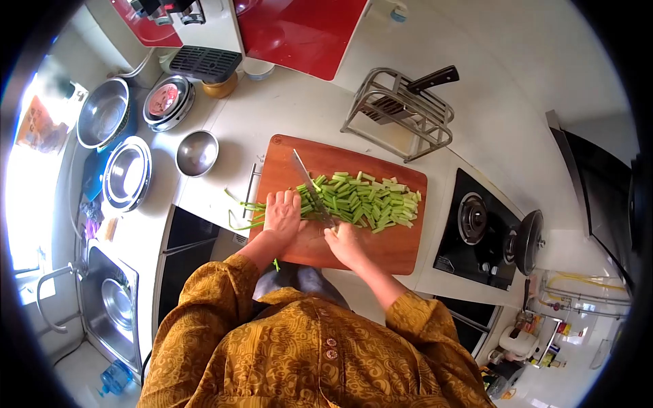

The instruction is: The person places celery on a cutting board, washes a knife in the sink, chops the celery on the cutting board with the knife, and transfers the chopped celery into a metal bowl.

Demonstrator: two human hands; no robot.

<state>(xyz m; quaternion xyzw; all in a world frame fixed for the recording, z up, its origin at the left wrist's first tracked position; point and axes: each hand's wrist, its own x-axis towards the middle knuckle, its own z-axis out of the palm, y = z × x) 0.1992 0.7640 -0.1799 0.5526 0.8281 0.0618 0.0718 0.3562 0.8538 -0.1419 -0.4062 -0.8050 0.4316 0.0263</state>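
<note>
On the wooden cutting board (381, 255), many short green stalk pieces (371, 202) are spread over the middle and right. My right hand (345, 243) is closed round the handle of a knife (311, 185), whose blade slants up and left beside the cut pieces. My left hand (282, 212) presses down on the uncut green stalks (255, 214) just left of the blade, with its fingers together. The loose stalk ends stick out past the board's left edge. The knife handle is mostly hidden in my right hand.
A metal rack (428, 122) holding another knife stands behind the board. Metal bowls (197, 154) and basins (127, 174) are at the left, above a sink (95, 292). To the right are a gas stove (462, 231) and a pan (529, 241).
</note>
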